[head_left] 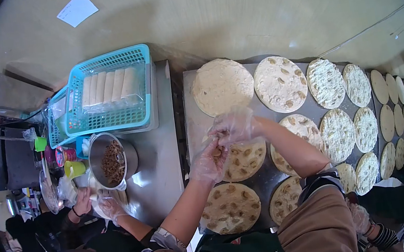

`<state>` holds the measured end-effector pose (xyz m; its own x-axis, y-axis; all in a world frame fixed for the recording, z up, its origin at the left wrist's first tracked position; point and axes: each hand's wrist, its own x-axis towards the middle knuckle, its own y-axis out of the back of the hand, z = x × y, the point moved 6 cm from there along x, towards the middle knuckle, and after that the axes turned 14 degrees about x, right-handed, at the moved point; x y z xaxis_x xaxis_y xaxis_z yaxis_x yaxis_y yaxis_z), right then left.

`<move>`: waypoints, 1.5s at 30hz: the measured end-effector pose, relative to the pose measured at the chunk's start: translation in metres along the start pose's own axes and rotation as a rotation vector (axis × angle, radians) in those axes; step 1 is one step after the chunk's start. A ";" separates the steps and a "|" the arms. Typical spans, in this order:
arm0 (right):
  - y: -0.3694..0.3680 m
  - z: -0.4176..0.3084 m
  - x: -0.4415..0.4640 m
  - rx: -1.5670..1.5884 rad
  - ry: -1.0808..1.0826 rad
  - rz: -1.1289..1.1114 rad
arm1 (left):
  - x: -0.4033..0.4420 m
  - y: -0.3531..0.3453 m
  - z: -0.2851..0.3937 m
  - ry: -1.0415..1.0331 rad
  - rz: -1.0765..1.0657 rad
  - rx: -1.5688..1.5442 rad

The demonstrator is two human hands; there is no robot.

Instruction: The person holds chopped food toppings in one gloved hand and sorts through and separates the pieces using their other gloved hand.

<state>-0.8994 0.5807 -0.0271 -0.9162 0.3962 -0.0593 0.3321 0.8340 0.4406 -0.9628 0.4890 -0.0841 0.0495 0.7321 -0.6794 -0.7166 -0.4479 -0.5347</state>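
Nearest the viewer, a dark green apron (256, 244) occupies 6 o'clock. With the hands as centre, the clear-gloved left hand (209, 164) and right hand (235, 125) meet, fingertips together; whether they pinch anything cannot be told. At 12 o'clock lies a plain pale round (222, 87); at 4 o'clock, partly beneath the hands, a brown-dotted round (242, 162). At 9 o'clock stands a steel pot (132, 158) containing brown filling (113, 163); at 10, a turquoise basket (109, 122) with pale rolls (108, 90).
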 end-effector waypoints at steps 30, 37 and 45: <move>0.115 0.095 -0.029 -0.104 -0.350 0.865 | -0.014 0.003 0.019 0.026 -0.328 -0.477; -0.012 -0.048 0.004 -0.236 0.082 0.147 | -0.013 0.005 0.018 -0.047 -0.533 -0.474; -0.038 -0.041 0.000 -0.235 0.013 0.204 | -0.015 0.001 0.018 -0.004 -0.807 -0.603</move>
<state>-0.9215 0.5338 -0.0068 -0.8395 0.5397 0.0623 0.4497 0.6261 0.6370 -0.9773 0.4865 -0.0653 0.3611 0.9325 -0.0004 0.0019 -0.0012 -1.0000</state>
